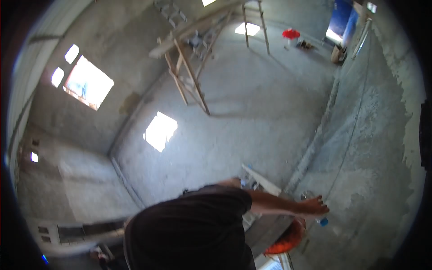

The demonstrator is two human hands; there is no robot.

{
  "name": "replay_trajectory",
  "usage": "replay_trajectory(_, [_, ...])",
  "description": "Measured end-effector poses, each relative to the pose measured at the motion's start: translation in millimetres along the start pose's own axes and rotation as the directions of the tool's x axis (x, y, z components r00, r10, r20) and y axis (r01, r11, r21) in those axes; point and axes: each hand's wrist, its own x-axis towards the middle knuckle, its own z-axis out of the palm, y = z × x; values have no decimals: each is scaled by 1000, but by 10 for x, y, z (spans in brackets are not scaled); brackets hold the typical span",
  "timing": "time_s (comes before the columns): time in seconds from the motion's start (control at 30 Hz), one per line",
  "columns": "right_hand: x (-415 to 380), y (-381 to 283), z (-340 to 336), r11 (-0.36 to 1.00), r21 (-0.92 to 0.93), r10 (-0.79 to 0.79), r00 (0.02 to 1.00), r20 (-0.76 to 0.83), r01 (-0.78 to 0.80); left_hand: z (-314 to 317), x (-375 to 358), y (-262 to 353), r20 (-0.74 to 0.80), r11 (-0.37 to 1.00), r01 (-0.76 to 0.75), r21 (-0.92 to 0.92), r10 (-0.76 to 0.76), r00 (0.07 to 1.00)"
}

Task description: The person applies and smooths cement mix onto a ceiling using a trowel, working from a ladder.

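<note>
My right arm, bare below a dark sleeve, reaches out to the right at the lower part of the view. At its end, my right hand (315, 206) appears closed around a clear plastic bottle (308, 195). One end of the bottle shows above the hand, and a blue cap (323, 222) shows below it. A small patch of skin past the dark shirt looks like part of my left hand (231, 182); its fingers are hidden. Beside it lie a pale board (263, 179) and some small items too blurred to name. An orange-red tub (288, 238) sits below my right forearm.
A wooden trestle scaffold (191, 76) with a plank stands on the concrete floor (252, 112). Farther back are a wooden ladder-like frame (256, 27) and a red object (291, 33). A rough grey wall (360, 148) runs along the right. Bright window openings pierce the left wall.
</note>
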Motion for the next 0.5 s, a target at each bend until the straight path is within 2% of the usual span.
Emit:
replay_trajectory(0.03, [-259, 188, 97, 998, -20, 67, 997, 34, -66, -41, -23, -120, 121, 997, 7, -78, 3, 993])
replay_trajectory(0.07, [-552, 302, 146, 991, -32, 131, 990, 47, -130, -473, 17, -52, 231, 981, -13, -193, 58, 971])
replay_trajectory(0.13, [-1118, 579, 333, 973, -13, 230, 973, 7, -230, -146, -29, -84, 80, 957, -9, -291, 33, 996])
replay_trajectory(0.17, [-1339, 571, 480, 956, 2, 293, 956, -18, -293, -190, -49, -87, 92, 960, 1, -281, 26, 995])
replay_trajectory(0.2, [-1591, 630, 586, 940, 13, 341, 939, -42, -340, -238, -27, -80, 169, 932, 37, -361, 26, 985])
replay_trajectory(0.23, [-1793, 659, 726, 920, 24, 391, 917, -74, -391, -333, -27, -72, 108, 934, 18, -357, 22, 994])
replay_trajectory(0.27, [-2001, 658, 877, 902, 38, 431, 896, -105, -429, -388, -16, -80, 259, 926, 86, -368, 14, 966])
replay_trajectory(0.3, [-2181, 647, 1013, 888, 53, 459, 877, -141, -457, -302, -73, -88, 241, 915, 117, -387, -22, 970])
replay_trajectory(0.33, [-2320, 630, 1165, 875, 66, 483, 858, -177, -479, -186, -98, -135, 151, 919, 64, -388, -5, 989])
replay_trajectory(0.37, [-2446, 631, 1309, 867, 72, 497, 841, -214, -494, -140, -113, -206, 236, 937, 65, -342, 19, 971])
replay_trajectory(0.4, [-2519, 686, 1428, 869, 77, 490, 831, -262, -489, -245, -133, -155, 101, 944, -16, -330, 52, 993])
replay_trajectory(0.43, [-2549, 777, 1548, 879, 70, 467, 823, -325, -471, -190, -144, -197, 139, 970, -63, -235, 98, 985])
replay_trajectory(0.47, [-2516, 1012, 1665, 904, 21, 394, 811, -432, -427, -187, -152, -199, 120, 962, -104, -252, 137, 983])
replay_trajectory(0.5, [-2525, 1501, 2003, 925, -64, 271, 771, -577, -373, -216, -137, -223, 163, 967, -73, -245, 116, 980])
